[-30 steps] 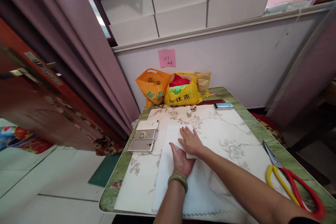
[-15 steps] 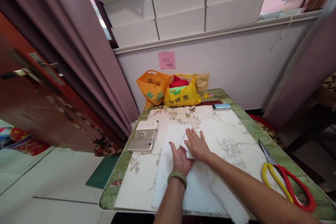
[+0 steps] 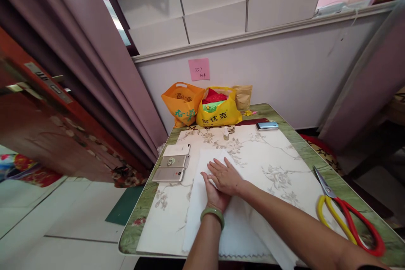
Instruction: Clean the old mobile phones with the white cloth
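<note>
A sheet of white fabric (image 3: pixel 202 219) with a zigzag-cut edge lies on the flower-patterned table cover, its right part lapped over in a loose fold. My right hand (image 3: pixel 225 176) is flat and open, palm down, fingers stretched toward the upper left. It covers most of my left hand (image 3: pixel 215 197), which has a green bangle at the wrist. The left thumb stands out to the side and the palm is open, while its other fingers are hidden. Any fabric between the two palms is out of sight.
Phones (image 3: pixel 169 175) lie in a row on the left; another phone (image 3: pixel 267 126) is at the back right. Scissors (image 3: pixel 343 215) lie at the right edge. A small bottle (image 3: pixel 225 134), an orange bag (image 3: pixel 182 103) and a yellow bag (image 3: pixel 219 112) stand at the back.
My right hand has slid left over my left palm and now covers it more. The folded white fabric that showed under the right hand is now hidden. The view has shifted slightly.
</note>
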A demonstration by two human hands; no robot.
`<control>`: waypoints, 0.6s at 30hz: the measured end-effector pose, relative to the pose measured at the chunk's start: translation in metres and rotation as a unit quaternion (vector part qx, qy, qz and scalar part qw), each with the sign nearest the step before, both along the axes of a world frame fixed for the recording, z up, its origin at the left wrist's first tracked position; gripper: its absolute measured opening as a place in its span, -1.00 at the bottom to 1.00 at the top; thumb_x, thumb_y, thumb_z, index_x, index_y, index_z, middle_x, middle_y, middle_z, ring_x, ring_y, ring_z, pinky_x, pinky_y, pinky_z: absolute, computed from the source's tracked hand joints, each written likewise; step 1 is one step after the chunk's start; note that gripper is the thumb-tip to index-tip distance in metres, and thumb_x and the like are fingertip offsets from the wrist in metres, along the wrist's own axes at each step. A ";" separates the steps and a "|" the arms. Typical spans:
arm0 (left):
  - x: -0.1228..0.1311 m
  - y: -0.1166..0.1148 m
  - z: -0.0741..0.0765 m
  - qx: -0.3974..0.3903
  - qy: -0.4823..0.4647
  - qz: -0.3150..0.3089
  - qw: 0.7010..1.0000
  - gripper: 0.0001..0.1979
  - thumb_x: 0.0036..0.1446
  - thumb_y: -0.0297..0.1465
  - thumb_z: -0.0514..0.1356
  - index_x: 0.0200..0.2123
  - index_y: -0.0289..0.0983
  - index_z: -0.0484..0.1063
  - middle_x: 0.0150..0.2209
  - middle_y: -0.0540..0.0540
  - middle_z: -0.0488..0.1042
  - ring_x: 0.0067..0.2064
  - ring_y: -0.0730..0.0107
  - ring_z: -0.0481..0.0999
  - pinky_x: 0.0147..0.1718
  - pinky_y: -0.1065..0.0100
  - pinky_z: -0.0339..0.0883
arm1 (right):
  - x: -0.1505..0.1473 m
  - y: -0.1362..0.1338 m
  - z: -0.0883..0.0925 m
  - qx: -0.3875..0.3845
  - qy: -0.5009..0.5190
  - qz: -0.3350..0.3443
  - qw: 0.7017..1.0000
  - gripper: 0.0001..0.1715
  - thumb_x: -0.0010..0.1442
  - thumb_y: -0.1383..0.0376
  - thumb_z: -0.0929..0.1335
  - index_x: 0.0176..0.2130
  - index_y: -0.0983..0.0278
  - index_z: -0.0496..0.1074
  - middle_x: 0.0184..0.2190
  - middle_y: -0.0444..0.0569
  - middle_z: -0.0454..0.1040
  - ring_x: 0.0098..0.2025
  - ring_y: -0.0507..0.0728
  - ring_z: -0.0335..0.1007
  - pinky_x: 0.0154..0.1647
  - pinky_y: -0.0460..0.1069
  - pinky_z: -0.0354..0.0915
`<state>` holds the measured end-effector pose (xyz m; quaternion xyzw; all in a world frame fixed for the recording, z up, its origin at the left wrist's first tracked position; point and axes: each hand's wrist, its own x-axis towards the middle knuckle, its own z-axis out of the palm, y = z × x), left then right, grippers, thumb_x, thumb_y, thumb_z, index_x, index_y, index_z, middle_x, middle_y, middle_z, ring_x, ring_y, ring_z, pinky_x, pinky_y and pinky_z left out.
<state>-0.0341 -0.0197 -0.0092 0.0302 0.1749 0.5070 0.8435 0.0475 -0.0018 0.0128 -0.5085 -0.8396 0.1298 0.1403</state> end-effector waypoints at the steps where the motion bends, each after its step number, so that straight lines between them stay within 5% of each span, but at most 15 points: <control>1: 0.001 0.001 0.000 0.001 0.008 0.004 1.000 -0.29 0.09 0.16 -0.04 0.14 -0.15 0.34 0.16 -0.19 0.37 0.20 -0.01 0.30 0.18 -0.05 0.12 | 0.000 0.006 0.000 -0.005 0.001 -0.009 1.000 -0.32 0.37 0.05 -0.02 0.31 0.31 0.08 0.31 0.02 0.07 0.38 0.19 -0.23 0.33 0.27 -0.39; 9: 0.007 -0.001 0.009 0.030 0.055 0.002 0.998 -0.23 0.08 0.19 -0.08 0.19 -0.17 0.28 0.22 -0.24 0.28 0.25 -0.08 0.21 0.16 -0.10 0.10 | 0.016 0.044 -0.014 -0.088 0.026 -0.112 0.989 -0.27 0.35 0.02 0.00 0.35 0.34 -0.07 0.36 0.03 -0.08 0.39 0.16 -0.33 0.33 0.20 -0.37; 18: 0.005 -0.004 0.012 0.032 0.042 -0.043 0.998 -0.18 0.04 0.23 -0.11 0.19 -0.16 0.27 0.24 -0.23 0.25 0.26 -0.09 0.18 0.17 -0.16 0.05 | 0.035 0.014 -0.025 -0.010 0.000 -0.128 0.992 -0.28 0.36 0.04 -0.03 0.36 0.31 -0.13 0.36 0.01 -0.11 0.40 0.17 -0.35 0.33 0.24 -0.39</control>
